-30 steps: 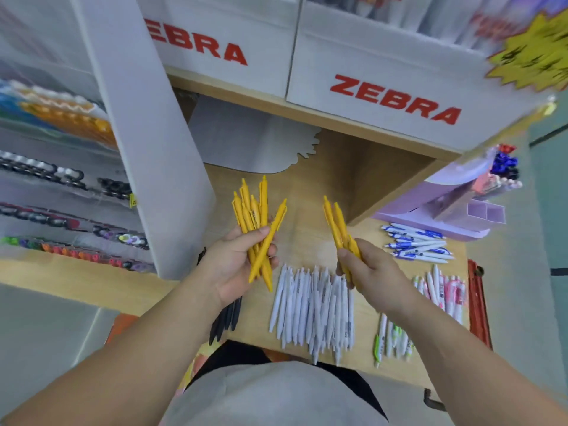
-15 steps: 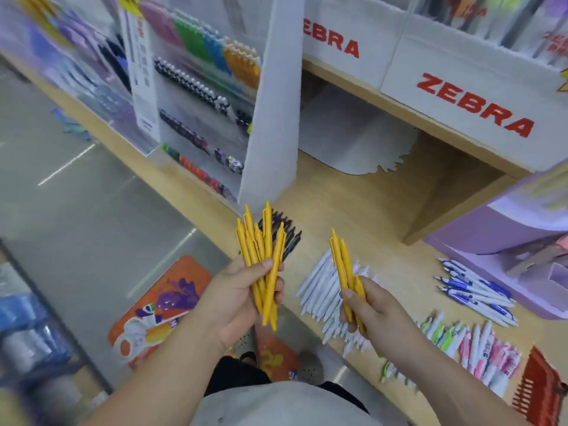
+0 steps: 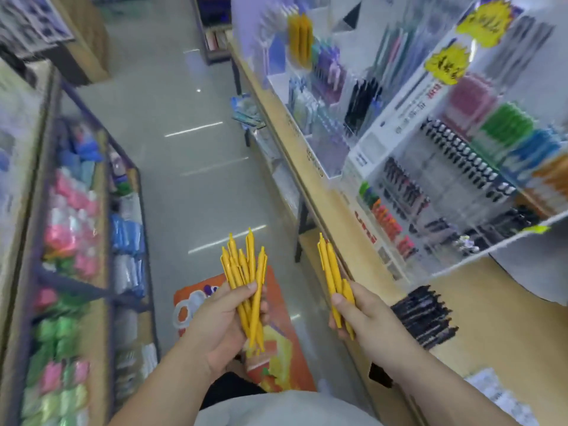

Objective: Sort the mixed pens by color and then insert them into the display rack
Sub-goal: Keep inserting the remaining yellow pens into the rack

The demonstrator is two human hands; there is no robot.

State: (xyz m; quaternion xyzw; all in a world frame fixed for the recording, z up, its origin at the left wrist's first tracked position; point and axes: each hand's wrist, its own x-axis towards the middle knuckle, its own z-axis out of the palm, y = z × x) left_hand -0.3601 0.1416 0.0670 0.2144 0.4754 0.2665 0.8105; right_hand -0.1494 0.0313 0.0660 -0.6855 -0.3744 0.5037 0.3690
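Yellow pens gripped in both hands, rack waiting on the right.
Left hand (image 3: 226, 322) at seven o'clock, fingers curled tight round a fat bundle of yellow pens (image 3: 242, 272), ends fanning upward. Right hand (image 3: 364, 316) at five o'clock, fingers and thumb clamped on a smaller bunch (image 3: 332, 272). Black pens (image 3: 424, 315) lie piled together on the wooden shelf (image 3: 507, 318) at four o'clock, so sorting looks well along. Display rack (image 3: 376, 144) fills two o'clock, and a blurred yellow batch (image 3: 299, 35) stands in a slot near twelve. My read: the yellows are sorted, while slotting these and the black pile is yet to do.
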